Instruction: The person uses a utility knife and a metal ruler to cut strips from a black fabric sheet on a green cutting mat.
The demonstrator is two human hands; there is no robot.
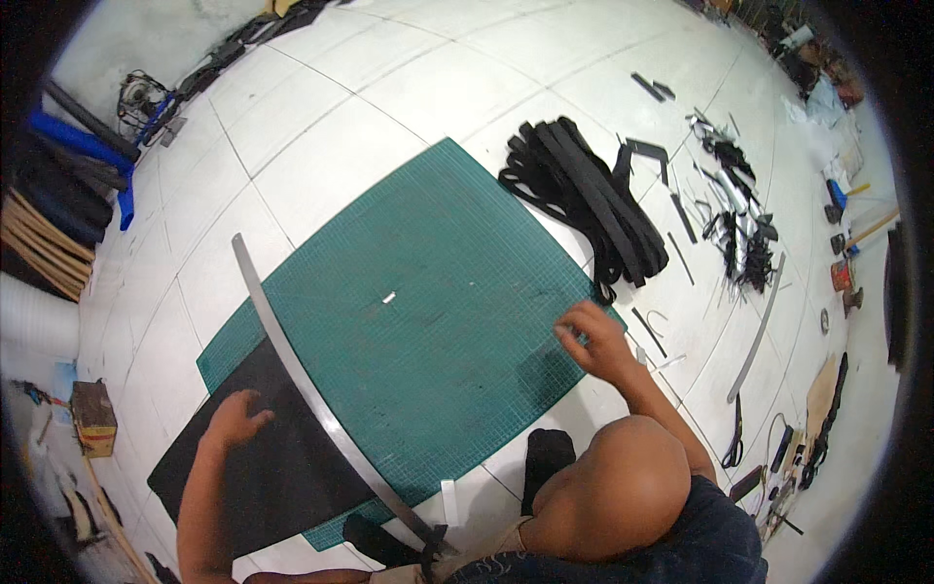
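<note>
My left hand [238,419] lies over a black sheet of material [277,477], its thumb apart from the fingers and nothing in it. Along the sheet's right edge runs a long metal ruler [309,391], which crosses the green cutting mat [418,234]; the lens bends its shape. My right hand [593,341] is above the mat's right corner, loosely curled, with a gap between thumb and fingers and nothing visible in it. A small white scrap [389,297] rests near the middle of the mat.
Beyond my right hand lies a bundle of black strips [593,204]. Farther right are a pile of black and silvery offcuts [739,214], another metal ruler [759,331] and black-handled scissors [734,448]. A cardboard box [93,419] stands at the far left, below blue-framed shelving [78,141].
</note>
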